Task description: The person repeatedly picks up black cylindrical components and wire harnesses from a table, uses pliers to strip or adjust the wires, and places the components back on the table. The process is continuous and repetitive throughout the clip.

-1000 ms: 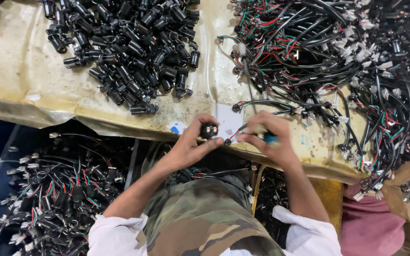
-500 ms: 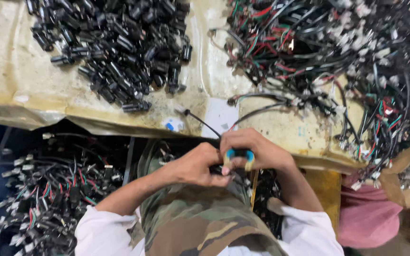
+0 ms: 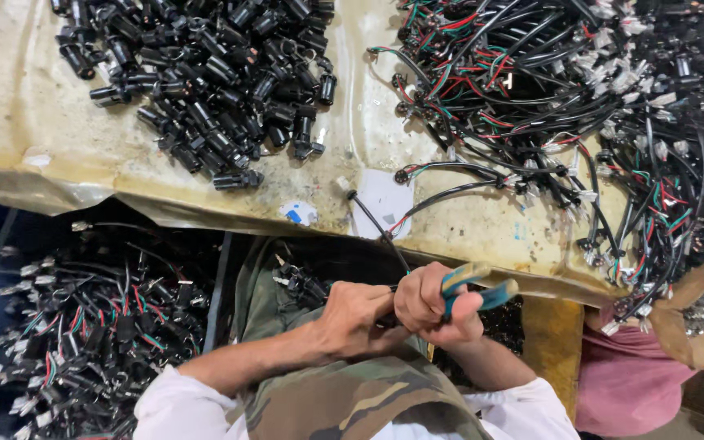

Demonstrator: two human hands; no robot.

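Blue-handled pliers (image 3: 476, 292) sit tight in our right hand (image 3: 437, 305), below the table's front edge. Our left hand (image 3: 352, 318) pinches probably the black wire (image 3: 376, 228). We squeeze slowly, keeping it steady.

The right hand (image 3: 437, 305) covers all of the pliers (image 3: 482, 289) but their blue-green handles. What the left hand (image 3: 356, 318) pinches is hidden by its fingers (image 3: 380, 305). The wire bundle (image 3: 613, 98) runs off the far right edge; the black connectors (image 3: 205, 81) are cut off at the far edge.
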